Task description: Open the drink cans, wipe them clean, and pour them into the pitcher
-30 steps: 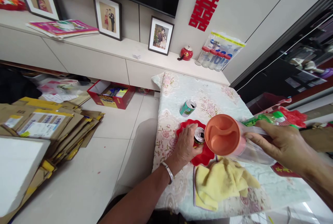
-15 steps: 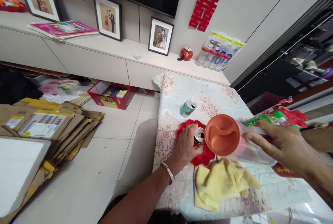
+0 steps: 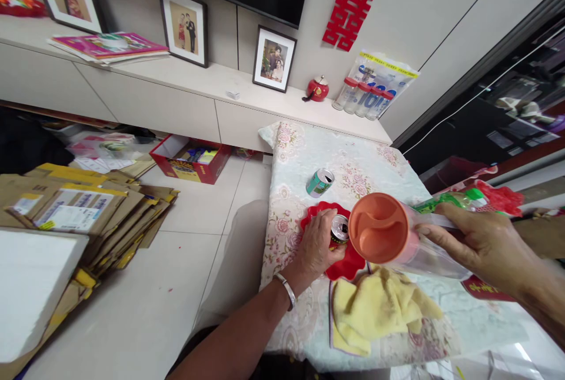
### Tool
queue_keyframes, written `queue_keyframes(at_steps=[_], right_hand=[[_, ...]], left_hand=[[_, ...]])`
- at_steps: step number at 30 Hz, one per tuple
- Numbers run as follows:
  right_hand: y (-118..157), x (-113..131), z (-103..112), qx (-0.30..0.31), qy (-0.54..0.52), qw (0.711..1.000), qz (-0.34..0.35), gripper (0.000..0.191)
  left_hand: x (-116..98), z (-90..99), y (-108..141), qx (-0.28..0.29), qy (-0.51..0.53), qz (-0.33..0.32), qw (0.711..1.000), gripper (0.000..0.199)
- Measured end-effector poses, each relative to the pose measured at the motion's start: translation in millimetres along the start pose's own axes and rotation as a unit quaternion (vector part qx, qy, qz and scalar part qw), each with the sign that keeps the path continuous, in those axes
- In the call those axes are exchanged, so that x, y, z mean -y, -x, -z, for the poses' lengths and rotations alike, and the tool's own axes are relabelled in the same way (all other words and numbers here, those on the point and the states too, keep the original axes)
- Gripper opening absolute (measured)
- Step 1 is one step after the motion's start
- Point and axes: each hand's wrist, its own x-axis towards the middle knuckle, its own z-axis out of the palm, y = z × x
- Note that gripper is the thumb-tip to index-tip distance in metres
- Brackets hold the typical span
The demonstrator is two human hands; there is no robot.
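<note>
My left hand is wrapped around an opened drink can, over a red scalloped tray. In my right hand is the handle of a clear plastic pitcher with an orange lid. The pitcher is tilted so its lid end sits close beside the can's top. Whether any liquid passes between them I cannot tell. A green opened can stands just beyond the tray. Below the pitcher lies a crumpled yellow cloth.
The table has a floral tablecloth. A green-capped bottle and red netting lie at its right. Behind are a low cabinet, framed photos, red-lidded jars and a red pot. Flattened cardboard and a red box are on the floor.
Almost nothing differs. The view has shifted very slightly; both hands keep the same hold on the can and the pitcher.
</note>
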Motion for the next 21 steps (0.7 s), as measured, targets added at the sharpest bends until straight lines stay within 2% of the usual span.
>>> queue_keyframes(at_steps=[6, 21], right_hand=[[-0.6, 1.1, 1.2, 0.002, 0.006, 1.0, 0.001, 0.051], [1.3, -0.5, -0.2, -0.008, -0.003, 1.0, 0.002, 0.051]], left_hand=[[1.6, -2.7, 0.1, -0.012, -0.003, -0.007, 1.0, 0.091], [0.2, -0.1, 0.8, -0.001, -0.001, 0.004, 1.0, 0.089]])
